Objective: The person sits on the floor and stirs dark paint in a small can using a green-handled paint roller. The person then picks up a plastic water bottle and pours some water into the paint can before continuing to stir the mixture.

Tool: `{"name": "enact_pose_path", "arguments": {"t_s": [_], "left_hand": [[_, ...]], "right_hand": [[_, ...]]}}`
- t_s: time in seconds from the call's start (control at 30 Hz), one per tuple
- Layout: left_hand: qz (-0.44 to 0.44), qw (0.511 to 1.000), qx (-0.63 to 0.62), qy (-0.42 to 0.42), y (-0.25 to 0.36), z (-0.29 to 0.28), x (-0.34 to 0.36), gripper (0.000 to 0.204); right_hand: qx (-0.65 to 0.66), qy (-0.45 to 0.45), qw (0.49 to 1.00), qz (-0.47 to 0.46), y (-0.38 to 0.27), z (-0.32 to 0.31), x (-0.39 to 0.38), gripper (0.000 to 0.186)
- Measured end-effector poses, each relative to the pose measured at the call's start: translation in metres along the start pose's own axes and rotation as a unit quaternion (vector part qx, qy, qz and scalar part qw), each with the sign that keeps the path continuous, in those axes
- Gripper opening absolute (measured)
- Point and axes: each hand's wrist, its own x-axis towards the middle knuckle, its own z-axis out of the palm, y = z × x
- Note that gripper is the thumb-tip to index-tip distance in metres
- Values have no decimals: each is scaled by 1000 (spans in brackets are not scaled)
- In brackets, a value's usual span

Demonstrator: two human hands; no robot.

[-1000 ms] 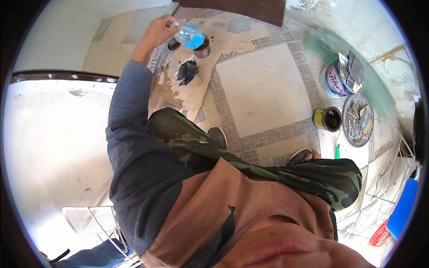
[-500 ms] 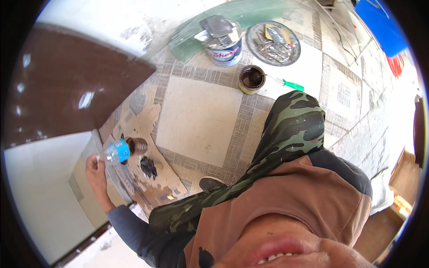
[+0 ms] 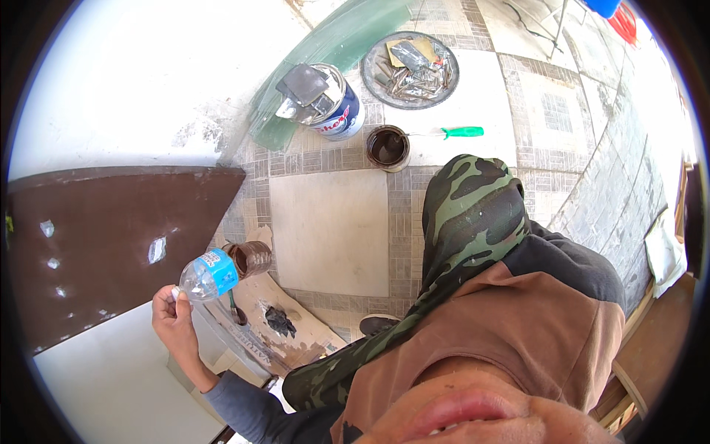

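My left hand (image 3: pixel 176 314) is closed on the white cap end of a clear plastic bottle (image 3: pixel 198 283) with a blue label. The bottle is tilted, and its far end meets a brown-stained clear container (image 3: pixel 255 257) in the picture. Whether the two touch, or one goes into the other, I cannot tell. Close by, a paintbrush (image 3: pixel 236 311) with dark bristles and a green handle lies on a cardboard sheet (image 3: pixel 259 292). A crumpled black piece (image 3: pixel 279 321) rests on the same cardboard. My right hand is out of the picture.
A jar of dark brown liquid (image 3: pixel 387 148) stands ahead, with a green-handled tool (image 3: pixel 462 132) across its rim. Behind are a paint can (image 3: pixel 342 115) topped with scrapers and a round tray (image 3: pixel 377 89) of small tools. A brown-painted panel (image 3: pixel 111 244) stands left; green glass (image 3: pixel 268 132) lies against the wall.
The view has turned, so everything sits differently in the picture. My left hand keeps its grip on the bottle's cap end, and the bottle stays beside the brown-stained container.
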Motion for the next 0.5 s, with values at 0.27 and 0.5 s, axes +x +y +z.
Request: {"name": "enact_pose_path", "arguments": {"t_s": [0.27,0.5], "left_hand": [[78,996,-30,-29,78,34,40,12],[123,990,-19,-64,147,66,79,14]], "right_hand": [[52,-7,998,29,-7,5,-17,21],[135,-36,988,65,-22,16,-33,21]]}}
